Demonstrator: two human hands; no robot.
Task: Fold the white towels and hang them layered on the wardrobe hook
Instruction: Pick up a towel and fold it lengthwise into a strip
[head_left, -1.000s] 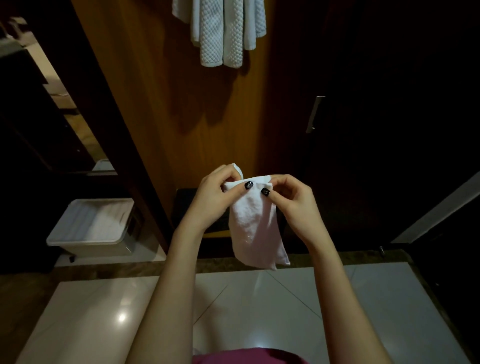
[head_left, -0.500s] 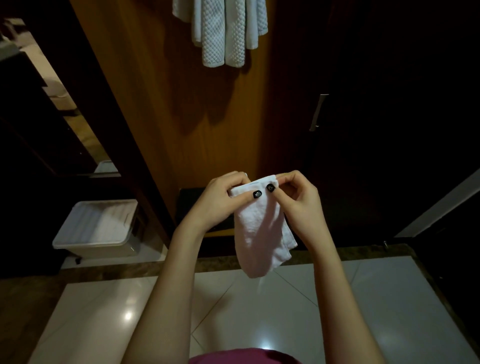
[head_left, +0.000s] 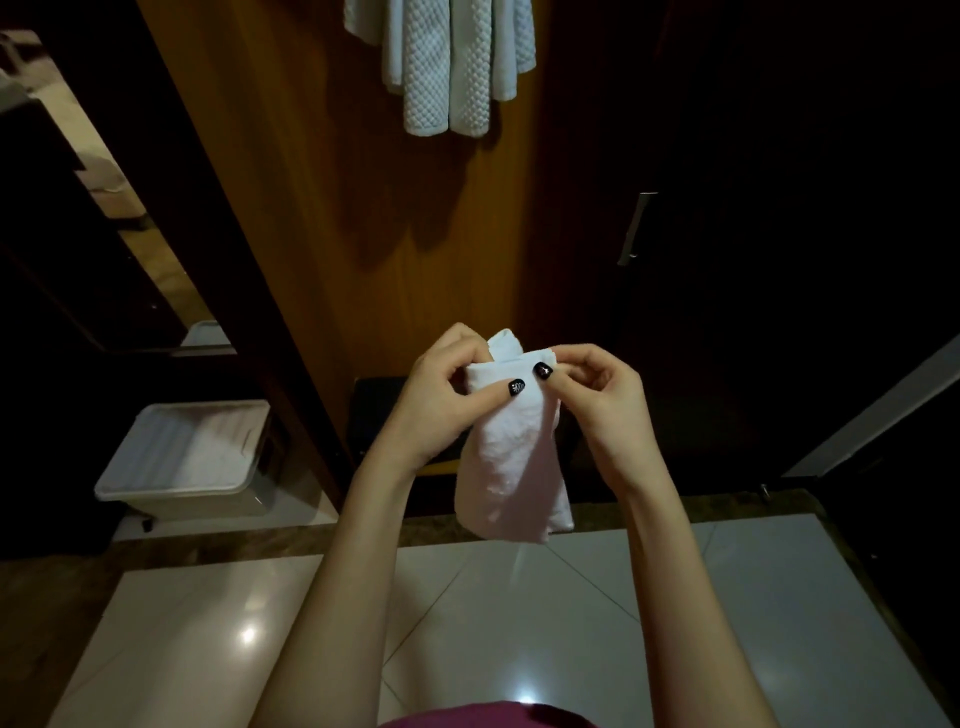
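A small folded white towel (head_left: 511, 457) hangs in front of me, pinched at its top edge by both hands. My left hand (head_left: 441, 395) grips the top left corner, thumb on the front. My right hand (head_left: 597, 395) pinches the top right corner. A folded corner of cloth sticks up behind my left fingers. High on the wooden wardrobe panel (head_left: 322, 208) hang several white textured towels (head_left: 447, 67), layered; the hook is out of view above the frame.
A lidded plastic storage box (head_left: 192, 457) stands on the floor at the left. A dark door with a metal handle (head_left: 636, 228) is at the right. Glossy white floor tiles (head_left: 519, 623) lie below my arms. A dark low object sits behind the towel.
Both hands have kept their pinch on the towel's top edge and drawn a little closer together. A corner of cloth now pokes up behind my left fingers. The view shifted slightly.
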